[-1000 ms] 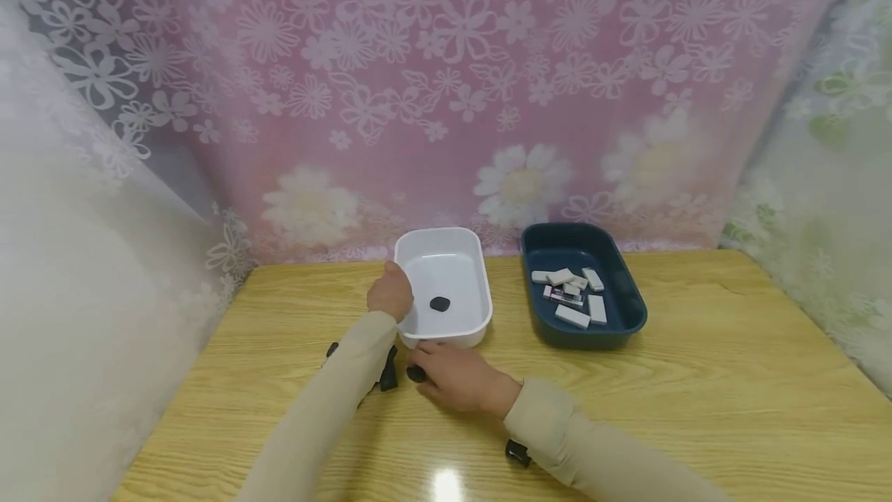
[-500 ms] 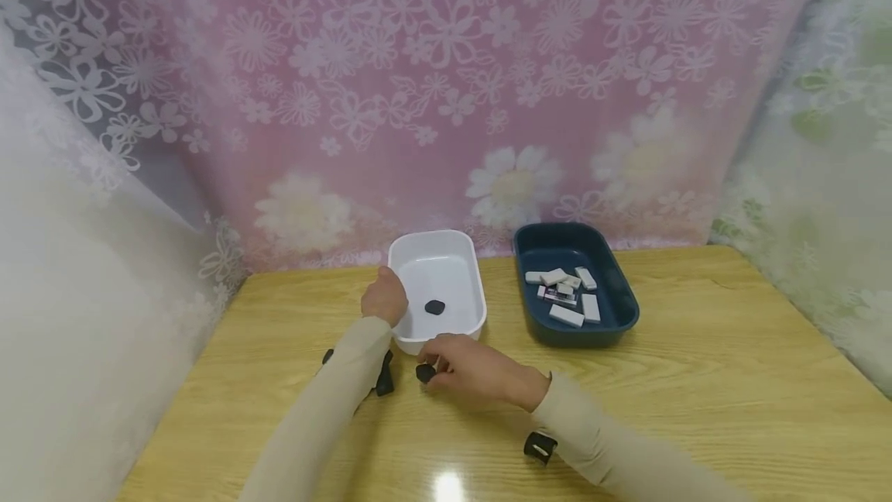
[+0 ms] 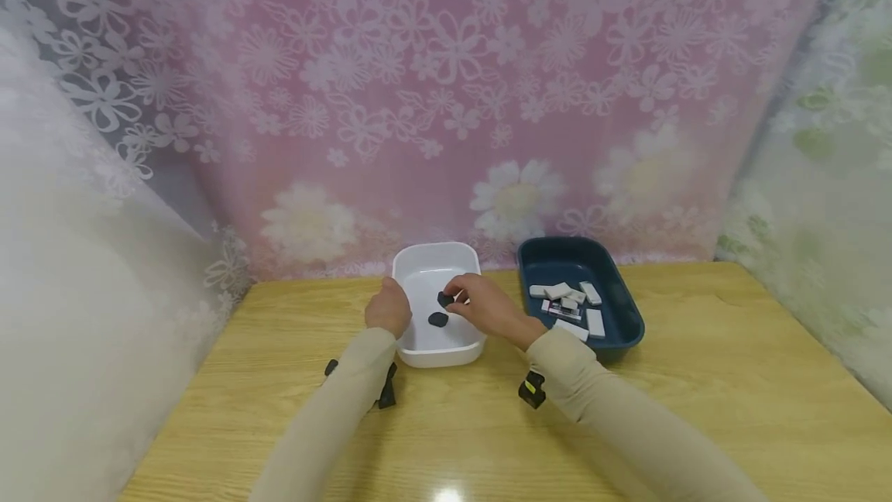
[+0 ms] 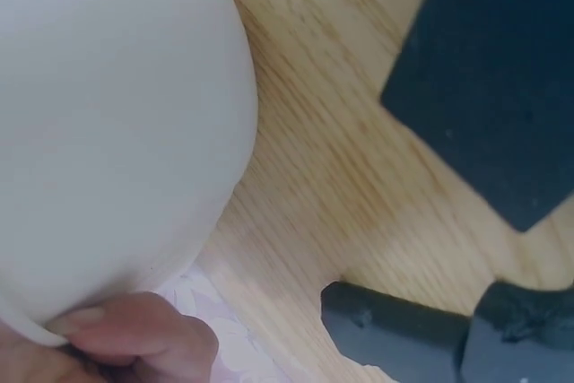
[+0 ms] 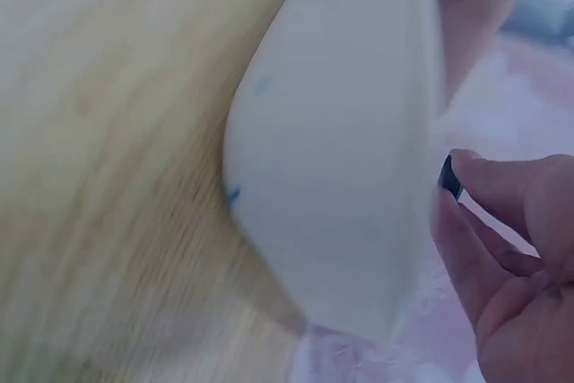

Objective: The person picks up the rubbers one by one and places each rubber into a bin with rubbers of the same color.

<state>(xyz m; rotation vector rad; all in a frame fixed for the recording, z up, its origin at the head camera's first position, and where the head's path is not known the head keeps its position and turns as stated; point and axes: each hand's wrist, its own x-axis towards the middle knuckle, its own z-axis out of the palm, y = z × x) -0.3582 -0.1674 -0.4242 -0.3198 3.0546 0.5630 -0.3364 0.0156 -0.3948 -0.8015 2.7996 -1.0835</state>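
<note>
A white plastic basin [image 3: 418, 357] stands on the table near the curtain, its outer wall filling much of the right wrist view. My left hand [image 3: 388, 308] grips its left rim; in the left wrist view the thumb and fingers [image 4: 134, 329] close over the edge. Over the inside of the basin, my right hand [image 3: 485, 305] pinches a small black stone [image 3: 444, 300] between thumb and fingertips. The right wrist view shows the same stone [image 5: 450, 178] edge-on, level with the rim. Another black stone [image 3: 438, 319] lies on the basin floor just below.
To the right stands a dark blue basin [image 3: 630, 324] holding several white blocks like erasers [image 3: 595, 323] and a small clear packet [image 3: 561, 308]. Black wrist gear [image 3: 532, 390] hangs by the right cuff. A floral curtain [image 3: 418, 138] closes off the back of the wooden table [image 3: 446, 440].
My right hand has lifted the second black stone from the table in front of the white basin and carried it forward over the inside. The left hand stays on the rim.
</note>
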